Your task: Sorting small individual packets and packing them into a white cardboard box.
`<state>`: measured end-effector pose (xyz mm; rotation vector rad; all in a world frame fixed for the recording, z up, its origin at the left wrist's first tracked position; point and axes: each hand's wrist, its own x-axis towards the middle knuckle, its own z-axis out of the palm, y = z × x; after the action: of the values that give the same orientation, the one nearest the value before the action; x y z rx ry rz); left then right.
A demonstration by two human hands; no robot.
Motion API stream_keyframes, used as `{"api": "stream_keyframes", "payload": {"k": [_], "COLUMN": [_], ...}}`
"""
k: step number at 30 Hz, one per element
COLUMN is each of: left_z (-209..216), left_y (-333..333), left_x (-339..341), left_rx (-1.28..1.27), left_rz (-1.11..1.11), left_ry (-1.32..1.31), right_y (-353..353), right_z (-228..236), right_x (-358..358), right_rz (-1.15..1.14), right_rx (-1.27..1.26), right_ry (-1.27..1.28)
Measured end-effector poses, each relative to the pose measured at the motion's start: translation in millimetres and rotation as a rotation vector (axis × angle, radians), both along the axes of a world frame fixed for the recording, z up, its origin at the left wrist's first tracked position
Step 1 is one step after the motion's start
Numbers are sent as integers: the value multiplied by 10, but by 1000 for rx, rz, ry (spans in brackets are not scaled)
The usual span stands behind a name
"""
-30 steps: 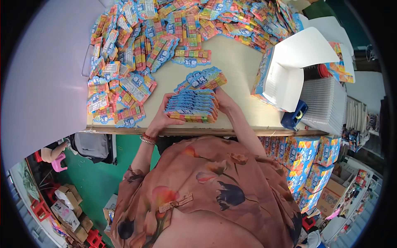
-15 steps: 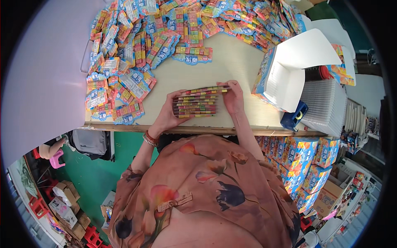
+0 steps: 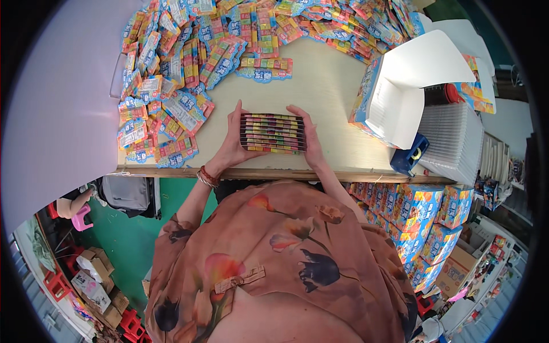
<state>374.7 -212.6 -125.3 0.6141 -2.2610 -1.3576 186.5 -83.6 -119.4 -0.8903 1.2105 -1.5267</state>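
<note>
Between my two hands, just above the near part of the table, is a stack of candy packs, seen edge-on as several thin, colourful layers. My left hand presses against the stack's left end, with its thumb along the near side. At the right end, my right hand closes on the stack with fingers reaching toward its far corner. Beyond the stack lies a single candy pack, a blue-edged card with a row of coloured pieces. A large heap of the same packs spreads over the table's left and far sides.
An open white-lined box stands at the right, flaps up. Beside it are a blue tape dispenser and a stack of clear plastic trays. Filled printed boxes are piled below the table's edge at right.
My right hand has come down from the top pack's far right corner to the stack's right end. The raised, slanting top pack now lines up with the others.
</note>
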Motion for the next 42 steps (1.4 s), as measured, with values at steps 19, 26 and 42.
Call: {"api": "stream_keyframes", "payload": {"k": [19, 26, 42], "left_z": [-133, -118, -62], "left_y": [93, 58, 34], "left_x": [44, 58, 107], "left_rx": [192, 146, 74], "left_rz": [-33, -49, -107], "left_ry": [72, 47, -51], "right_y": [-468, -722, 141], "right_z": [-19, 318, 115], "right_x": [-476, -820, -767], "right_rz": [-361, 249, 306], "right_rx": [220, 267, 260], "right_ry": [344, 434, 50]}}
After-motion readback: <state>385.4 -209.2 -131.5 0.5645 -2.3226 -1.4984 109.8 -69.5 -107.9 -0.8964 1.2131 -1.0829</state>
